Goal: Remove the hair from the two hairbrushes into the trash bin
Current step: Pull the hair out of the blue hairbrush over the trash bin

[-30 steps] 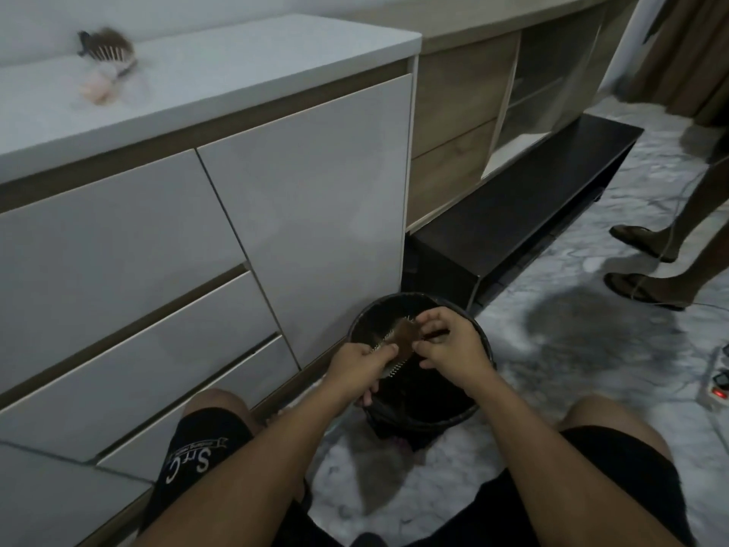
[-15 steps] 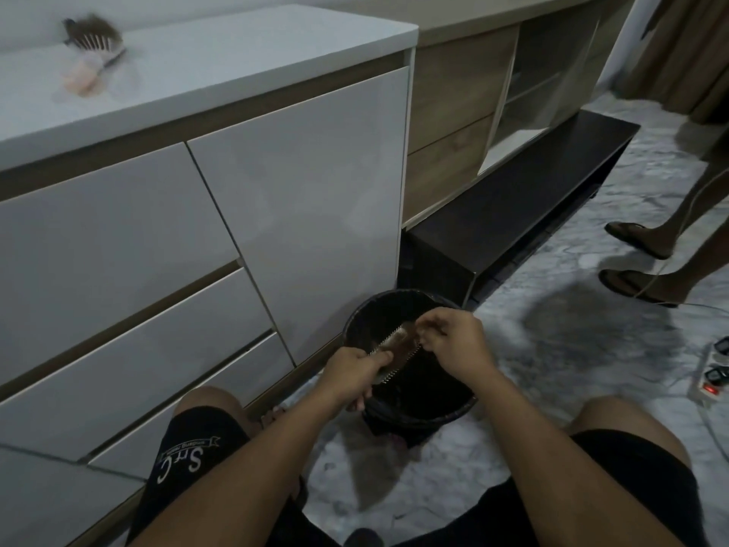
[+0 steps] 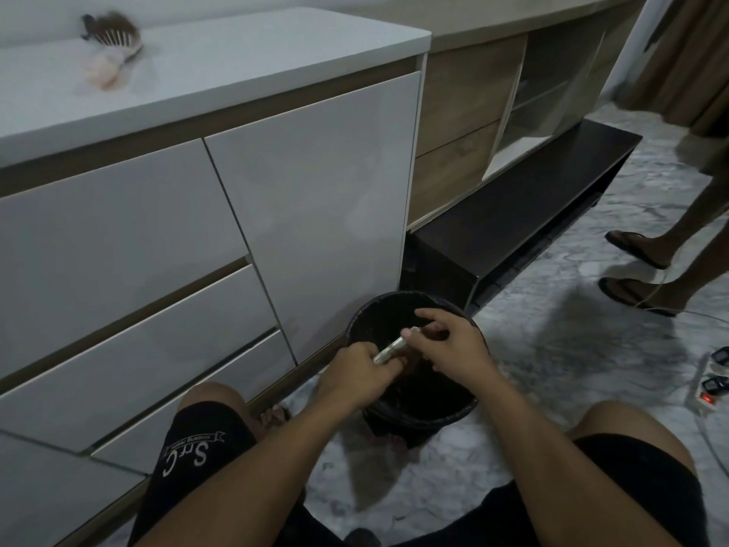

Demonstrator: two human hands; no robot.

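A black trash bin [image 3: 363,309] stands on the marble floor between my knees, against the white cabinet. Over its opening my left hand [image 3: 357,375] grips a small pale hairbrush [image 3: 390,349], seen edge-on. My right hand [image 3: 449,343] touches the brush's far end, its fingers pinched there; whether hair is between them cannot be told. A second hairbrush [image 3: 112,29] full of dark hair lies on the white cabinet top at the upper left, with a pinkish handle.
White drawers and a door [image 3: 307,199] face me on the left. A low black bench [image 3: 524,227] runs behind the bin. Another person's legs in sandals [image 3: 639,290] stand at the right. A power strip [image 3: 710,384] with a red light lies on the floor.
The brush has turned from its bristle face showing to edge-on. My right hand's fingers have shifted along to its far end. The view has tilted slightly.
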